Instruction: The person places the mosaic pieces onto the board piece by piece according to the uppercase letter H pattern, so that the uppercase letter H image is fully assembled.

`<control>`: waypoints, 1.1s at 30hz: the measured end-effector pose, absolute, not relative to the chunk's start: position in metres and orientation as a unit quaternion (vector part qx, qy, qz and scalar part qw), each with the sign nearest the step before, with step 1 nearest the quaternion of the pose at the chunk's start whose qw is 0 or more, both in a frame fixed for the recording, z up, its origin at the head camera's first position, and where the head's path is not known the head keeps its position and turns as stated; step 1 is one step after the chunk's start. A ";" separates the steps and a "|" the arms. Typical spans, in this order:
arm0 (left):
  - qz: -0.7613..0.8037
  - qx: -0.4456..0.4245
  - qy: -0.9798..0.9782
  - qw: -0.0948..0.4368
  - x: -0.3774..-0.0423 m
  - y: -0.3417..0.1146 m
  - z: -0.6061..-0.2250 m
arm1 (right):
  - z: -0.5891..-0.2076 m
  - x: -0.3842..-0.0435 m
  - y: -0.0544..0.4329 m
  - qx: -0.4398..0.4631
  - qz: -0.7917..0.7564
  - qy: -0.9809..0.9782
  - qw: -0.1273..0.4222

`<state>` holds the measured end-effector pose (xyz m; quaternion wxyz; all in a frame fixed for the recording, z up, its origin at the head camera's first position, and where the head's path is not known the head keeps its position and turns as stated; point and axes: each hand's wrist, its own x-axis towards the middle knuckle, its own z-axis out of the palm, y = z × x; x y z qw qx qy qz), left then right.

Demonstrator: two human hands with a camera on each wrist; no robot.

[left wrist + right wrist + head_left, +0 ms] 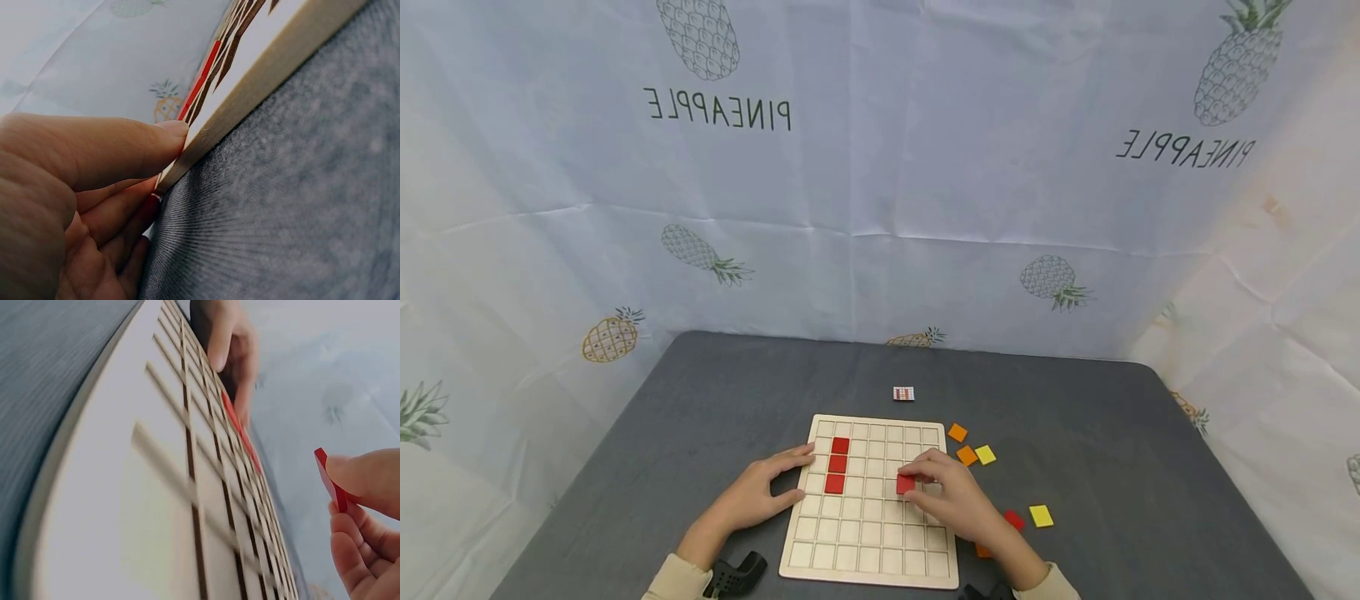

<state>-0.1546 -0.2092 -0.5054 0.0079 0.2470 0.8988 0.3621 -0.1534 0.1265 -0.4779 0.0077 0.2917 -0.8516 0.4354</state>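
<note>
A pale wooden grid board lies on the dark table, with three red tiles set in a column in its upper left part. My right hand pinches another red tile between thumb and fingers. In the right wrist view this tile is held up off the board's surface; from the head it overlaps the right-hand squares. My left hand rests at the board's left edge, thumb and fingers spread apart. The left wrist view has the thumb tip touching that edge.
Right of the board lie orange tiles, yellow tiles and a red tile, one orange piece partly under my right forearm. A small patterned card sits beyond the board. Pineapple-print cloth hangs behind the table.
</note>
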 end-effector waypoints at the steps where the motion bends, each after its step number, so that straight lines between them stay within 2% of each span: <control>1: 0.361 0.248 0.899 0.008 -0.154 -0.209 -0.506 | -0.477 -0.154 0.122 0.293 0.437 -0.850 0.005; 15: 0.362 0.250 0.898 0.014 -0.155 -0.209 -0.506 | -0.477 -0.155 0.052 0.302 0.443 -0.844 -0.027; 22: 0.361 0.255 0.897 0.006 -0.154 -0.208 -0.504 | -0.487 -0.150 0.033 0.289 0.426 -0.856 -0.049; 33: 0.355 0.258 0.898 -0.009 -0.153 -0.208 -0.505 | -0.502 -0.148 0.029 0.323 0.365 -0.873 -0.020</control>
